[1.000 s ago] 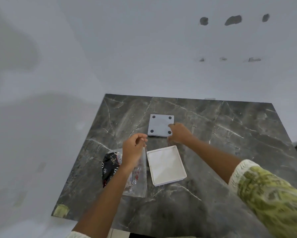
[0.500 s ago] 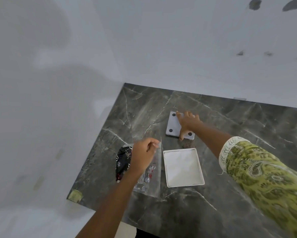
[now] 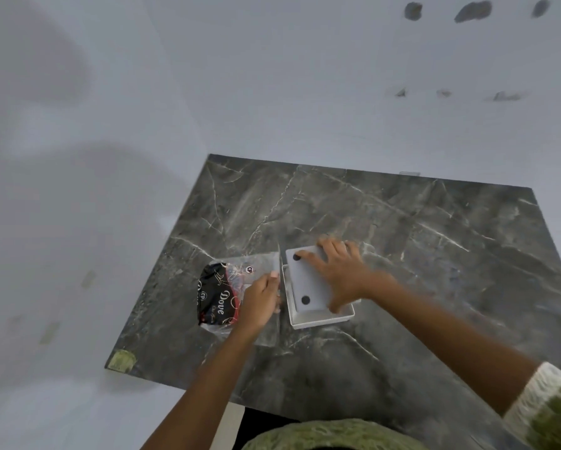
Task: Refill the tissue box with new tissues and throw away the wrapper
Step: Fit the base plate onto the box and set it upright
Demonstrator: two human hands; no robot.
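Note:
A white tissue box (image 3: 322, 321) lies open side up on the dark marble table (image 3: 419, 241). Its grey base panel (image 3: 306, 282), with black round feet, sits tilted over the box opening. My right hand (image 3: 344, 274) is spread across the panel and grips it. Just left of the box lies the wrapper (image 3: 219, 298), clear plastic with a black and red "Dove" print. My left hand (image 3: 261, 300) rests on the wrapper's right part with its fingers closed on the plastic. The tissues inside the box are hidden by the panel.
White walls meet the table at its far and left sides. A patch of yellow-green tape (image 3: 121, 360) marks the near left corner. The table's near edge runs just in front of my body.
My right hand has carried the base panel from the far side of the table onto the box. My left hand stayed on the wrapper.

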